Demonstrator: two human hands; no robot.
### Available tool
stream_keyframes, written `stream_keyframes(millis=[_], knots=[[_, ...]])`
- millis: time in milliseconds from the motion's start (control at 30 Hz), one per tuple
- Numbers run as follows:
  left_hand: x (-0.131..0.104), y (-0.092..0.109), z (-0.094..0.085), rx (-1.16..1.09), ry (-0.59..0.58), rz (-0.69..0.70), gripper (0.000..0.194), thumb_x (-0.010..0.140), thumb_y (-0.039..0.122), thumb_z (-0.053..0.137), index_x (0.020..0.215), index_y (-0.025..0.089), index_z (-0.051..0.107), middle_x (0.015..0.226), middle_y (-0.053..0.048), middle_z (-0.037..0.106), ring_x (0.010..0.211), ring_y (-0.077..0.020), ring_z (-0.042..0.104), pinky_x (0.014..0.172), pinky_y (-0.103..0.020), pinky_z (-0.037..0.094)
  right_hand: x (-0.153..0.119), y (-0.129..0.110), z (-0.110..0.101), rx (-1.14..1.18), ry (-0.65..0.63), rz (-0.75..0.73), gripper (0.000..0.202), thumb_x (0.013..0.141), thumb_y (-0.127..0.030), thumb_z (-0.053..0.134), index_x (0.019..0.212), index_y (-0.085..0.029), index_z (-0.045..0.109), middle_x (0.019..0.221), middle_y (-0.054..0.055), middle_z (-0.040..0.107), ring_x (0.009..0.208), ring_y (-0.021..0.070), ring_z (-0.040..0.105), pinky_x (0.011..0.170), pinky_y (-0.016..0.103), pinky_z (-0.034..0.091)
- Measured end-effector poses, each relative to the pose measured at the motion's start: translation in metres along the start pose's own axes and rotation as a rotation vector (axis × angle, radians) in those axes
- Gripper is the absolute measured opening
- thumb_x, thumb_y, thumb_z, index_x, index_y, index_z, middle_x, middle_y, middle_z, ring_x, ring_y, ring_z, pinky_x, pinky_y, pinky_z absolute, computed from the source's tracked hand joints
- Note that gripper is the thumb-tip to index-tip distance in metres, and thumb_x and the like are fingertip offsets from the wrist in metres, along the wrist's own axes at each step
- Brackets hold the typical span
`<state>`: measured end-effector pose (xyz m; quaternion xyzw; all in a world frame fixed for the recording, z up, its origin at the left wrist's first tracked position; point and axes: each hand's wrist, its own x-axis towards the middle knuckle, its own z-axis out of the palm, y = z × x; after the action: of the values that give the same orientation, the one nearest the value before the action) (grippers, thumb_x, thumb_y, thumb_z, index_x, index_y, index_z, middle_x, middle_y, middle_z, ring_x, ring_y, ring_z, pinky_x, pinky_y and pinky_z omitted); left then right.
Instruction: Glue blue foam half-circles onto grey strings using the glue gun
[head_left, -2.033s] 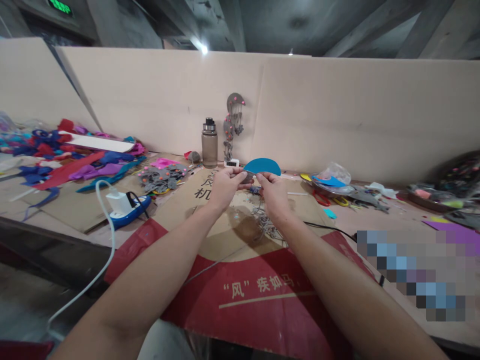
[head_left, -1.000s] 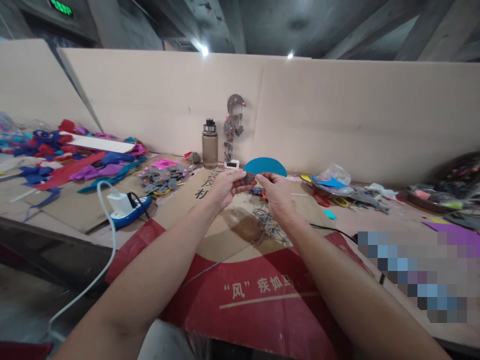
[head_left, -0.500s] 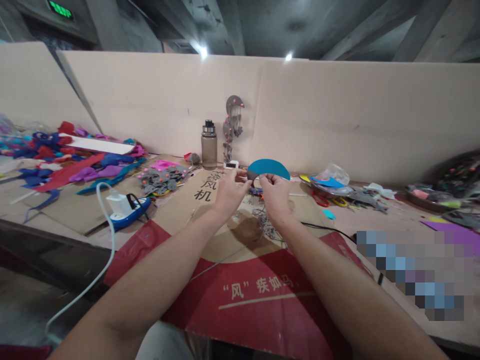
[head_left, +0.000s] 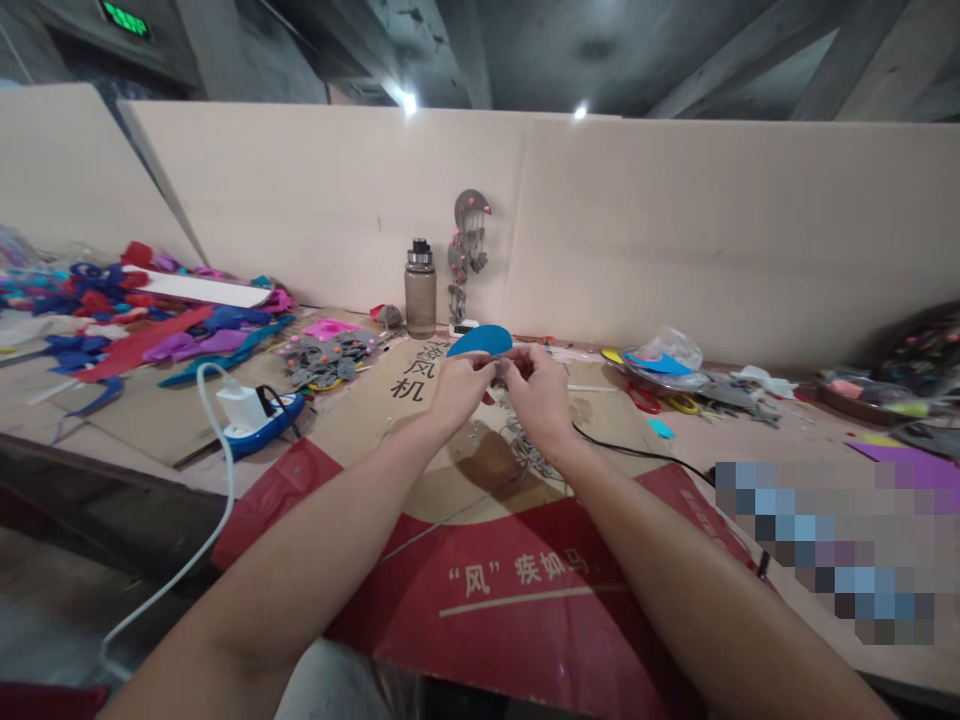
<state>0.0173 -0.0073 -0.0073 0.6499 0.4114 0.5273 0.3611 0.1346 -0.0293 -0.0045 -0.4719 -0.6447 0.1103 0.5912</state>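
A rounded blue piece point(head_left: 480, 341) stands up behind my left hand point(head_left: 463, 385), whose fingers are pinched on its lower edge. My right hand point(head_left: 541, 392) meets it just to the right, thumb and fingertips pressed together at a small dark bit between the two hands. What exactly the right fingertips hold is too small to make out. Below the hands, a tangle of grey string point(head_left: 531, 455) lies on the cardboard point(head_left: 360, 420), and one strand runs toward the lower left.
A bottle point(head_left: 421, 295) and a hanging grey moon ornament point(head_left: 471, 208) are at the back. On the left are a blue power strip point(head_left: 264, 430), grey felt pieces point(head_left: 324, 356) and coloured felt. To the right are scissors point(head_left: 682, 403) and a dish point(head_left: 664, 378).
The blue piece has shifted left and turned, and now rises behind my left hand. My right hand has moved slightly left, closer to my left hand.
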Motion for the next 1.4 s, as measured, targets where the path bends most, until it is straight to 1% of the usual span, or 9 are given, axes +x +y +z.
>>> stream_keyframes(millis=[100, 200, 300, 400, 533, 800, 1033, 1200, 1400], knots=[[0.004, -0.003, -0.002, -0.056, -0.014, 0.017, 0.018, 0.08, 0.027, 0.058, 0.068, 0.015, 0.065, 0.067, -0.001, 0.062, 0.043, -0.0074, 0.051, 0.039, -0.02, 0.04, 0.002, 0.001, -0.004, 0.02, 0.046, 0.0, 0.009, 0.08, -0.026, 0.054, 0.085, -0.019, 0.054, 0.076, 0.001, 0.058, 0.067, 0.0139, 0.053, 0.064, 0.027, 0.041], [0.007, -0.005, -0.003, -0.133, -0.049, -0.004, 0.013, 0.079, 0.023, 0.059, 0.071, 0.015, 0.067, 0.074, -0.003, 0.066, 0.048, -0.0079, 0.055, 0.042, -0.02, 0.044, 0.005, 0.005, -0.007, 0.024, 0.041, 0.066, 0.012, 0.079, -0.027, 0.055, 0.087, -0.019, 0.054, 0.071, -0.001, 0.055, 0.063, 0.0136, 0.051, 0.06, 0.027, 0.04], [0.008, -0.004, -0.001, -0.284, -0.072, -0.078, 0.009, 0.078, 0.017, 0.061, 0.073, 0.013, 0.066, 0.079, -0.006, 0.068, 0.061, -0.0107, 0.062, 0.054, -0.022, 0.052, 0.006, 0.009, -0.007, 0.066, -0.007, 0.145, 0.019, 0.079, -0.029, 0.055, 0.094, -0.017, 0.056, 0.069, -0.001, 0.057, 0.063, 0.0144, 0.053, 0.059, 0.027, 0.04], [0.008, -0.002, 0.002, -0.468, -0.097, -0.157, 0.005, 0.077, 0.011, 0.062, 0.072, 0.01, 0.063, 0.079, -0.007, 0.068, 0.069, -0.0121, 0.065, 0.072, -0.029, 0.057, 0.007, 0.012, -0.007, 0.088, -0.04, 0.149, 0.021, 0.08, -0.032, 0.055, 0.093, -0.017, 0.059, 0.073, 0.001, 0.06, 0.066, 0.0148, 0.055, 0.062, 0.028, 0.042], [0.006, 0.002, 0.002, -0.559, -0.095, -0.16, 0.007, 0.078, 0.008, 0.062, 0.072, 0.01, 0.06, 0.078, -0.006, 0.067, 0.068, -0.01, 0.065, 0.086, -0.035, 0.055, 0.007, 0.016, -0.007, 0.042, 0.029, 0.135, 0.021, 0.079, -0.034, 0.057, 0.09, -0.017, 0.055, 0.075, 0.001, 0.059, 0.068, 0.0138, 0.053, 0.064, 0.028, 0.041], [0.006, 0.006, -0.001, -0.557, -0.04, -0.181, 0.009, 0.078, 0.01, 0.061, 0.069, 0.012, 0.061, 0.079, -0.005, 0.069, 0.069, -0.0109, 0.066, 0.085, -0.034, 0.056, 0.007, 0.018, -0.008, 0.045, 0.05, 0.101, 0.016, 0.079, -0.033, 0.056, 0.083, -0.019, 0.051, 0.076, 0.0, 0.056, 0.068, 0.0131, 0.051, 0.064, 0.027, 0.039], [0.01, 0.006, -0.006, -0.587, 0.087, -0.107, 0.002, 0.078, 0.012, 0.063, 0.077, 0.011, 0.061, 0.078, -0.005, 0.067, 0.07, -0.0115, 0.066, 0.084, -0.036, 0.056, 0.004, 0.017, -0.006, 0.02, -0.078, 0.09, 0.017, 0.08, -0.033, 0.051, 0.07, -0.019, 0.053, 0.064, -0.003, 0.051, 0.062, 0.0127, 0.045, 0.062, 0.027, 0.034], [0.013, 0.004, -0.009, -0.614, 0.05, -0.078, 0.003, 0.078, 0.011, 0.064, 0.079, 0.01, 0.062, 0.08, -0.004, 0.066, 0.074, -0.0108, 0.066, 0.088, -0.035, 0.055, 0.006, 0.027, -0.004, 0.082, -0.098, 0.197, 0.023, 0.076, -0.041, 0.053, 0.069, -0.019, 0.054, 0.062, -0.004, 0.05, 0.06, 0.0124, 0.042, 0.061, 0.026, 0.033], [0.015, 0.001, -0.01, -0.602, 0.018, -0.096, 0.006, 0.075, 0.011, 0.069, 0.076, 0.01, 0.063, 0.079, -0.003, 0.065, 0.071, -0.0097, 0.065, 0.088, -0.035, 0.055, 0.006, 0.028, -0.003, 0.116, -0.112, 0.241, 0.024, 0.073, -0.043, 0.057, 0.065, -0.02, 0.055, 0.057, -0.004, 0.048, 0.057, 0.0123, 0.041, 0.059, 0.026, 0.033]])
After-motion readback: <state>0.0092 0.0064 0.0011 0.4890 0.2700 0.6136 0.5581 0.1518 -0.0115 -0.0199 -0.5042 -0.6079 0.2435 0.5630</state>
